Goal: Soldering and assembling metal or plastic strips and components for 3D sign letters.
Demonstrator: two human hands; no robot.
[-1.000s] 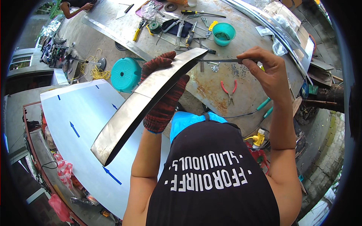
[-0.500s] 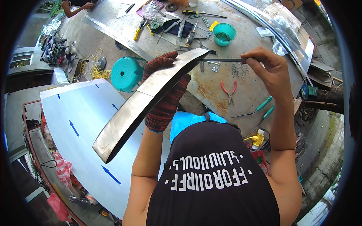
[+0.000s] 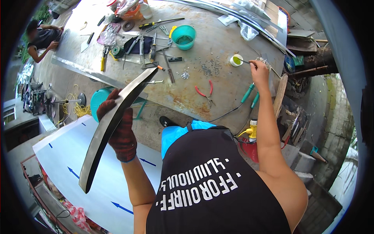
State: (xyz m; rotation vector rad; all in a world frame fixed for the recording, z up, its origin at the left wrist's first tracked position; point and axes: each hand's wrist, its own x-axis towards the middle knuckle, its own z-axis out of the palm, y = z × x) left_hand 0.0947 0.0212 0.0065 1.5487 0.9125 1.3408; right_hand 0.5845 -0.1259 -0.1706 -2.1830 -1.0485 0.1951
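My left hand (image 3: 124, 138), in a dark red-and-black knitted glove, grips a long curved sheet-metal strip (image 3: 97, 142) with bent edges. The strip slants from the table's edge down over the white-blue sheet. My bare right hand (image 3: 260, 75) pinches a thin dark stick (image 3: 245, 61) between thumb and fingers. The stick's far end is in a small white cup (image 3: 235, 62) with yellow-green contents. Nearer on the table lie red-handled pliers (image 3: 205, 93), and two green-handled corded tools (image 3: 247, 93) lie close below my right hand.
On the metal-topped table (image 3: 171, 85) are a green bowl (image 3: 183, 38), scattered small metal bits (image 3: 211, 67), screwdrivers and other hand tools. A green stool (image 3: 99, 102) stands at the left, beside a large sheet (image 3: 64, 152) with blue arrows. Another person (image 3: 41, 41) is at the far left.
My right hand has moved the stick away from the strip's far end to the white cup on the right. The strip has shifted left and tilted more steeply in my left hand.
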